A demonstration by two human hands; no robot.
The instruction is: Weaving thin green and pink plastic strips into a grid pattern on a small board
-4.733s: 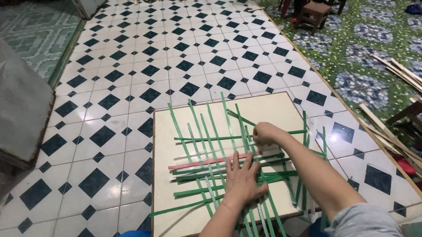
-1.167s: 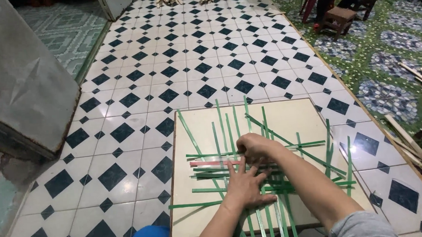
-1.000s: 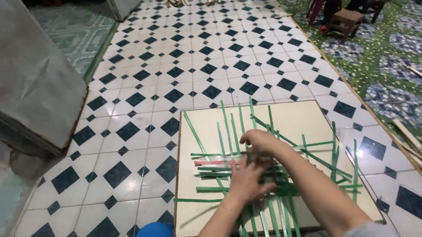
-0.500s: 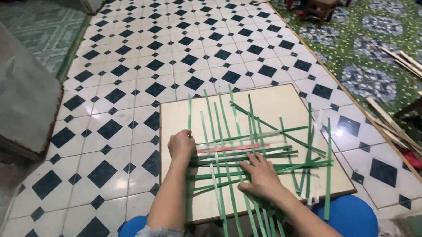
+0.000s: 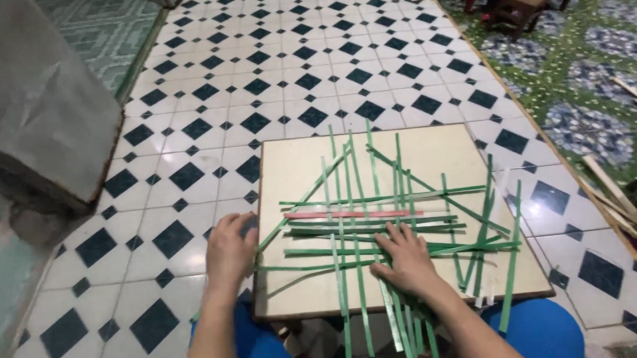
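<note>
Two hands low on board (image 5: 432, 149): right hand (image 5: 406, 257) flat, fingers spread, pinning green strips (image 5: 364, 231); crosswise strips run left-right beyond fingertips. Left hand (image 5: 230, 247) curled over board's left edge, beside strip ends, nearer them.

Cream square board (image 5: 439, 152) on tiled floor (image 5: 271, 81); green strips (image 5: 357, 234), one pink strip (image 5: 356, 214) lie on board.

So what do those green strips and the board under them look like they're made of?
The green strips look like thin, flat plastic strapping or dyed split cane: narrow, even in width, slightly glossy, some bending; I can't tell which. The board looks like wood or laminate: a smooth, pale, matte top with a darker brown edge. The right hand presses the strips flat.
</note>
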